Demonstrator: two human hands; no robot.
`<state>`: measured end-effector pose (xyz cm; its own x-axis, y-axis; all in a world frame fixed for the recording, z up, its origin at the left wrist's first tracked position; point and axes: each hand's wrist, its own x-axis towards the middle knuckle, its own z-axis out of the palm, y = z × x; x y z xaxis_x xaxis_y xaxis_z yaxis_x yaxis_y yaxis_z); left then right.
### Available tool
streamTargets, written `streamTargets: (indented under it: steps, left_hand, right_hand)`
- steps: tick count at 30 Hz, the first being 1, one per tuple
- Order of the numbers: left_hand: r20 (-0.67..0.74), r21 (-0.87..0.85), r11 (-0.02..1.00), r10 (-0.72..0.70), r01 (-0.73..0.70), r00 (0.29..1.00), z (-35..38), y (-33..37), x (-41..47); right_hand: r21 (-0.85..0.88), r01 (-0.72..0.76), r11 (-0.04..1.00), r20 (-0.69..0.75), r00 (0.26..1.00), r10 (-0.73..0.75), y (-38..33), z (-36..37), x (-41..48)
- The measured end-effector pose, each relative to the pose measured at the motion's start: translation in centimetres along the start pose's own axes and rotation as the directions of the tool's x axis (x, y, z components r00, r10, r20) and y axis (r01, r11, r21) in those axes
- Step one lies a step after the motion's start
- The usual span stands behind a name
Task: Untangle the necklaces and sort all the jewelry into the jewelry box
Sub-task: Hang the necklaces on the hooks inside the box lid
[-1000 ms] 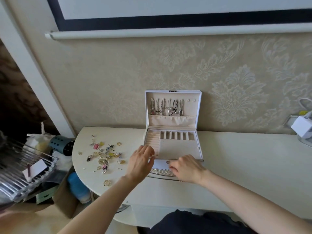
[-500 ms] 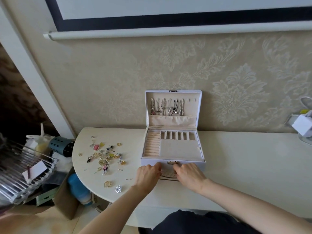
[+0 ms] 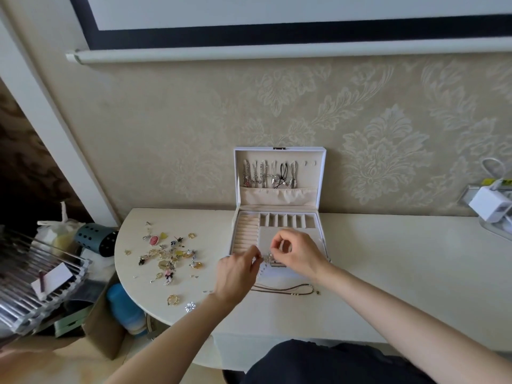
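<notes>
A white jewelry box (image 3: 279, 217) stands open against the wall, with several necklaces (image 3: 268, 174) hung inside its lid. In front of the box my left hand (image 3: 238, 273) and my right hand (image 3: 299, 252) pinch a small sparkly silver piece (image 3: 267, 257) between them, a beaded strand hanging under it. A thin dark cord necklace (image 3: 288, 289) lies on the table just below my hands. A scatter of rings, earrings and charms (image 3: 169, 253) covers the table's left end, with a gold ring (image 3: 173, 299) and a silver snowflake piece (image 3: 190, 306) nearer the front edge.
The cream table (image 3: 388, 273) has a rounded left end. Left of it stand a wire rack (image 3: 33, 275), a blue perforated holder (image 3: 97, 239) and a blue bottle (image 3: 124, 309) on the floor. A white charger and cables (image 3: 490, 203) sit at the far right.
My hands have lifted from the box's lower front, where they pushed the drawer in, and now hold a small silver piece. The dark cord necklace now lies uncovered on the table.
</notes>
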<state>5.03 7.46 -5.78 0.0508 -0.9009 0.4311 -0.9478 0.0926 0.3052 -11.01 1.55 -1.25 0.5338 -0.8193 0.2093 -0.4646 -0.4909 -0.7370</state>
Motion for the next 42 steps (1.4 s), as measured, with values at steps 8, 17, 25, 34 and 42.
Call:
streamTargets:
  steps: [8,17,25,34,42]
  left_hand:
    - [-0.151,-0.379,0.925,-0.088,0.025,0.985,-3.2,0.7,5.5]
    - [0.261,-0.854,0.397,-0.231,0.336,0.937,-4.7,2.6,10.7]
    - [0.319,-0.776,0.527,-0.148,0.347,0.936,-4.1,3.3,14.0]
    - [0.477,-0.684,0.589,-0.084,0.429,0.875,-2.5,2.4,16.3]
    - [0.501,-0.727,0.488,-0.104,0.483,0.859,-1.1,1.8,17.2]
  right_hand:
    - [0.46,-0.162,0.873,0.014,0.984,0.175,-2.8,-2.1,3.4]
    - [0.695,-0.269,0.667,0.08,0.951,0.3,-2.9,-5.5,6.8]
    - [0.412,-0.25,0.876,-0.037,0.956,0.29,-0.9,-7.2,8.0]
    - [0.548,-0.316,0.774,-0.085,0.9,0.427,3.0,-8.4,8.4]
    - [0.528,-0.395,0.752,-0.142,0.832,0.536,4.9,-8.6,8.6]
